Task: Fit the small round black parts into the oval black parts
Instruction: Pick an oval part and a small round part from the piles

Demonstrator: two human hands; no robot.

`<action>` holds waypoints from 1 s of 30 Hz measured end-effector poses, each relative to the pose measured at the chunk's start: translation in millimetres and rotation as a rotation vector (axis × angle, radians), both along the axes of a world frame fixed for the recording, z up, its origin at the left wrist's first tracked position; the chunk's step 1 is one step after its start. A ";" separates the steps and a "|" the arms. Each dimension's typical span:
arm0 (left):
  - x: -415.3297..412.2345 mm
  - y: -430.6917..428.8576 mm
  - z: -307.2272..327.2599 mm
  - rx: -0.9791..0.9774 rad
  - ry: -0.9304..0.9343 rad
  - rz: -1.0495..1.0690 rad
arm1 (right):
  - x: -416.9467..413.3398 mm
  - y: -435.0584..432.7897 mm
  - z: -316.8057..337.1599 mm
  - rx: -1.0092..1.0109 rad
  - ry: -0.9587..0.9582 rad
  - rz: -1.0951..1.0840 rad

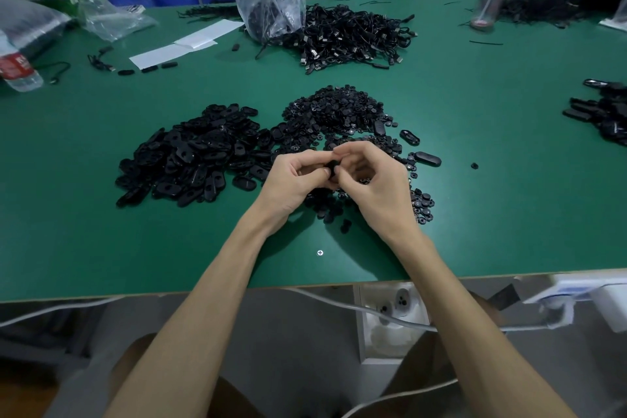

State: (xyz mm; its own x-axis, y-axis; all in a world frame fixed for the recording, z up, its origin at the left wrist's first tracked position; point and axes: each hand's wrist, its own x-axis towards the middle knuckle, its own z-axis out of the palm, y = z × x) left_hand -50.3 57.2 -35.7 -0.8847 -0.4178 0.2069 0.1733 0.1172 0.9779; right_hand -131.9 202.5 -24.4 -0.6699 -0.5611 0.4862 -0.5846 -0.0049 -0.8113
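Head: left hand [292,180], right hand [375,181] pinch one part [334,167].

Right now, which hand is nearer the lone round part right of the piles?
Right. The right hand sits left of the lone round part; the left hand is farther left.

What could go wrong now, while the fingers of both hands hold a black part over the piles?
1. The black part is pinched only by fingertips; if it slips, it may drop among the small round parts below and be lost.
2. The oval parts touch the round pile, so the two kinds may mix.
3. The right wrist hangs close to round parts; it might sweep some toward the table edge.
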 end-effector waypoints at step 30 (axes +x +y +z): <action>3.9 -1.7 1.8 -0.011 0.006 0.048 | 2.0 1.1 1.8 0.007 0.033 -0.021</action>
